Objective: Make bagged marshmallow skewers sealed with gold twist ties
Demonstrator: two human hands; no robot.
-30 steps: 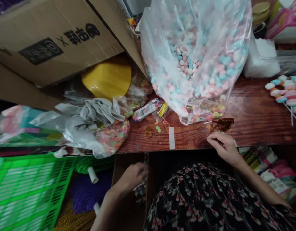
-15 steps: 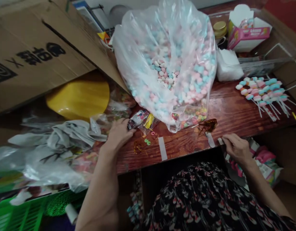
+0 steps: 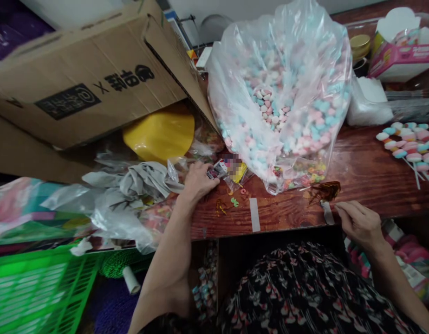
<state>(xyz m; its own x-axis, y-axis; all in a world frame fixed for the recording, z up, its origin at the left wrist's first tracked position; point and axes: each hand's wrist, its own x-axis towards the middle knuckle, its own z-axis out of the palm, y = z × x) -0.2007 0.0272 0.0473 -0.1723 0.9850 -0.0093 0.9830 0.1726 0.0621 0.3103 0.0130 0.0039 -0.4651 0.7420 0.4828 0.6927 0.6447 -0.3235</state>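
My left hand (image 3: 200, 182) rests on the table, its thumb and fingers closed about the edge of a small printed card (image 3: 217, 170). Beside the card lies a clear packet with yellow twist ties (image 3: 239, 174). Little green ring pieces (image 3: 234, 202) and a bit of gold tinsel (image 3: 220, 207) are scattered nearby. My right hand (image 3: 360, 224) is pinched at the table's front edge, close to a white tape strip (image 3: 328, 213); what its fingertips hold, if anything, is too small to see. A bunch of brown-gold tinsel (image 3: 326, 190) lies just beyond it.
A big clear bag of pastel candies (image 3: 305, 106) stands at the back. Candy loops on sticks (image 3: 409, 144) lie at right. At left are a cardboard box (image 3: 96, 93), a grey cloth (image 3: 141, 181) and a green basket (image 3: 61, 273). Another tape strip (image 3: 255, 214) marks the front edge.
The view has swung left, so everything sits farther right. The small white piece seen at my right fingertips before no longer shows clearly. My left hand stays at the printed card.
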